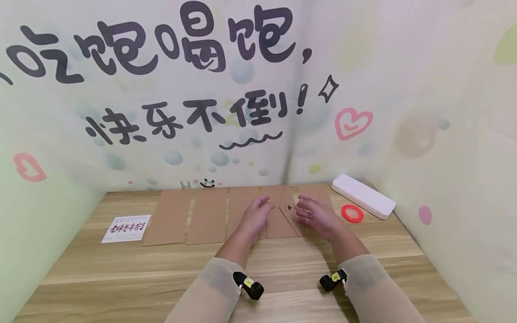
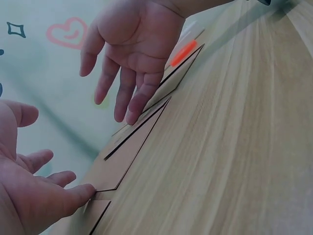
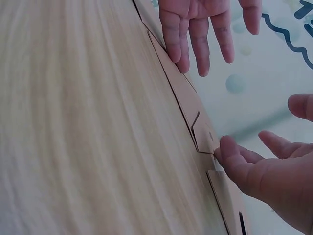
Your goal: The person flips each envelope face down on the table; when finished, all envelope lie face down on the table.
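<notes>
Your left hand (image 1: 253, 220) and right hand (image 1: 319, 217) are poised on either side of the flapped envelope (image 1: 278, 224), the fourth from the left in the row set along the back edge of the table (image 1: 121, 287), right of its middle. The fingers of both hands are loosely extended and clamp nothing; whether a fingertip grazes the paper, you can't be sure from these views. The step in hand looks like settling that envelope, so work it lightly: press with flat fingertips on its near corners rather than pinching, since thin card probably slides and creases easily. Mind the pointed flap (it carries a small dark emblem), because a finger catching under it could lift it. Line its near end up with the table's front edge, and hold your right hand clear of the fifth envelope (image 1: 323, 194), which it partly covers. The red ring (image 1: 352, 220) and white case (image 1: 363, 197) lie by the table's back right corner, so don't swing your right hand wide that way.
</notes>
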The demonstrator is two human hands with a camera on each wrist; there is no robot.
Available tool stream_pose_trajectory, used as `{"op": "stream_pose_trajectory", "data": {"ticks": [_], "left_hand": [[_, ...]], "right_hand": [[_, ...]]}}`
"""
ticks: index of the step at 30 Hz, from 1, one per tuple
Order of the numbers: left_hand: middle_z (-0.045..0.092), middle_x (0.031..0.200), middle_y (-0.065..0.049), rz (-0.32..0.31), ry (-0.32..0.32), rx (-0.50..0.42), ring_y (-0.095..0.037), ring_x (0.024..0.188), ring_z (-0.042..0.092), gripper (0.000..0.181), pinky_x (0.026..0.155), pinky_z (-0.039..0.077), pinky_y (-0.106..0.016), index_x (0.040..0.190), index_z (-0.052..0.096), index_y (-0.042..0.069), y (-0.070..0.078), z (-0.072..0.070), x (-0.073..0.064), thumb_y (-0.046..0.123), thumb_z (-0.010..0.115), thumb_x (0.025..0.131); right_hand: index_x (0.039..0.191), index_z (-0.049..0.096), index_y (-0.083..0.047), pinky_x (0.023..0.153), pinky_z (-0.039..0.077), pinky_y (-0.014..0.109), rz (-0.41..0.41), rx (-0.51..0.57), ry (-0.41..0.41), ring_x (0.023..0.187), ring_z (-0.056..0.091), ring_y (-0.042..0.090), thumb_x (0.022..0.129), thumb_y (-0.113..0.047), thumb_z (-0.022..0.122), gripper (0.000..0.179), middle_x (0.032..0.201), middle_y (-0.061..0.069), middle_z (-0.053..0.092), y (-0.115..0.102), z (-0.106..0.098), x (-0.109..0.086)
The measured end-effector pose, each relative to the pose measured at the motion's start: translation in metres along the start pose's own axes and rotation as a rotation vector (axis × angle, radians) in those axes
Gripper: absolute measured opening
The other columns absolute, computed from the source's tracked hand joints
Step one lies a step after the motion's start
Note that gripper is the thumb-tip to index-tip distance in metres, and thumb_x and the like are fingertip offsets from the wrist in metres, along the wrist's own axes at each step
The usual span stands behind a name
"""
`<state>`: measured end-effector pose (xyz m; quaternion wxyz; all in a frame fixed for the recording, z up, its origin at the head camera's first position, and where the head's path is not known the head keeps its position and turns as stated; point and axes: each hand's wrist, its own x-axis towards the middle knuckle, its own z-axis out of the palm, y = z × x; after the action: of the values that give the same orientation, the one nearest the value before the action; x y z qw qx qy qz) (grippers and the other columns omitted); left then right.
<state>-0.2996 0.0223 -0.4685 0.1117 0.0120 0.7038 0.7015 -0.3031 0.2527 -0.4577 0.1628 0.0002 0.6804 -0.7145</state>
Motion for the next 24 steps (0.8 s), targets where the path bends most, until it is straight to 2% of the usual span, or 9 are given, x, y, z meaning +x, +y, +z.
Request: {"op": "stream_pose_trajectory", "data": {"ticks": [6,10,15,19,24], "left_hand": [[0.044,0.168,-0.015,0.009,-0.015,-0.015,-0.04,0.158,0.039,0.059,0.13,0.033,-0.06,0.157,0.051,0.016,-0.001,0.0,0.0,0.04,0.062,0.104],[0.044,0.169,-0.015,0.004,-0.019,-0.033,-0.04,0.159,0.037,0.06,0.131,0.031,-0.061,0.157,0.051,0.015,0.0,0.002,-0.001,0.04,0.063,0.103],[0.046,0.168,-0.012,0.006,-0.026,-0.04,-0.038,0.159,0.038,0.063,0.132,0.028,-0.06,0.158,0.049,0.011,-0.001,0.003,-0.001,0.037,0.064,0.103],[0.047,0.168,-0.01,0.01,-0.046,-0.045,-0.037,0.159,0.038,0.064,0.133,0.027,-0.06,0.159,0.049,0.009,0.0,0.006,-0.003,0.035,0.065,0.103],[0.047,0.167,-0.013,0.024,-0.075,-0.034,-0.037,0.158,0.039,0.062,0.133,0.028,-0.059,0.159,0.048,0.006,0.002,0.012,-0.005,0.026,0.065,0.102]], "right_hand": [[0.167,0.025,0.002,0.129,0.038,0.049,0.024,0.023,0.078,0.156,0.042,0.045,0.116,-0.024,0.041,0.06,0.173,0.028,0.029,0.001,-0.002,0.002],[0.166,0.028,0.003,0.117,0.05,0.037,0.01,0.02,0.092,0.148,0.051,0.038,0.115,-0.02,0.045,0.058,0.17,0.029,0.035,0.002,-0.004,0.004],[0.165,0.032,0.004,0.103,0.055,0.024,-0.03,-0.025,0.071,0.133,0.058,0.023,0.112,-0.007,0.048,0.056,0.168,0.029,0.038,0.004,-0.006,0.006],[0.165,0.033,0.003,0.096,0.054,0.017,-0.053,-0.046,0.045,0.124,0.057,0.015,0.109,0.0,0.048,0.058,0.171,0.024,0.035,0.005,-0.004,0.007],[0.166,0.031,0.0,0.102,0.052,0.017,-0.053,-0.044,0.032,0.144,0.047,0.025,0.107,0.001,0.05,0.063,0.172,0.02,0.033,0.004,0.002,0.005]]}}
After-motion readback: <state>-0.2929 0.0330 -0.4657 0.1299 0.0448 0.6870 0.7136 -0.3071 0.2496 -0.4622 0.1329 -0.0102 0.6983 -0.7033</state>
